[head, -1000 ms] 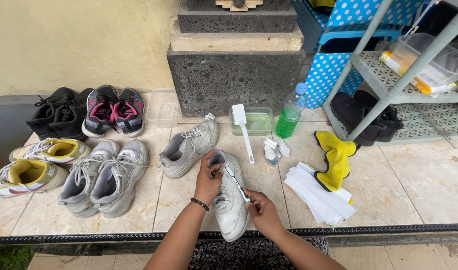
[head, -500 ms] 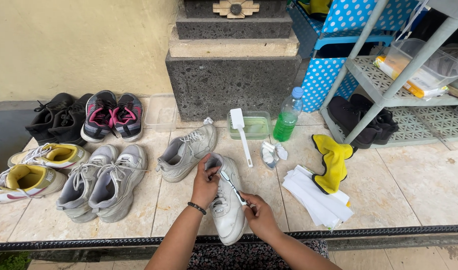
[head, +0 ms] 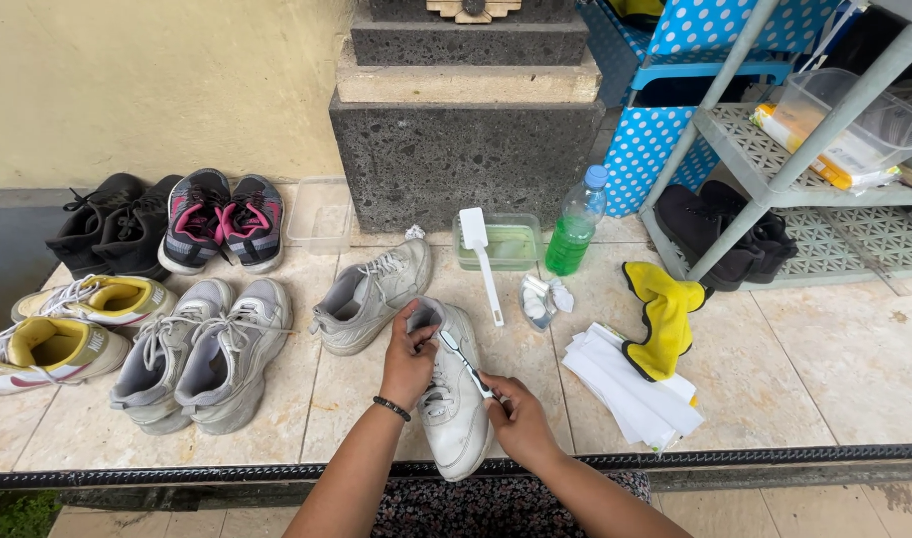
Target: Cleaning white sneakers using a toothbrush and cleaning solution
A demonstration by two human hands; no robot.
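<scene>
A white sneaker (head: 458, 418) lies on the tiled ledge with its toe towards me. My left hand (head: 408, 357), with a dark bracelet at the wrist, grips the shoe's heel collar. My right hand (head: 517, 416) holds a toothbrush (head: 465, 360) by the handle, with the brush head resting against the shoe's opening near my left thumb. The matching white sneaker (head: 369, 294) lies just to the left, behind the held one.
A white long-handled brush (head: 482, 259) rests across a green basin (head: 504, 243), beside a bottle of green liquid (head: 573, 225). Yellow gloves (head: 663, 319) lie on white cloths (head: 630, 389). Grey (head: 199, 349), yellow-white (head: 62, 324), pink-black (head: 220, 217) and black shoes (head: 107, 224) line the left. A grey shelf (head: 804, 159) stands right.
The view has shifted slightly. My right hand has drawn the toothbrush a little along the shoe's opening; my left hand keeps its grip on the heel.
</scene>
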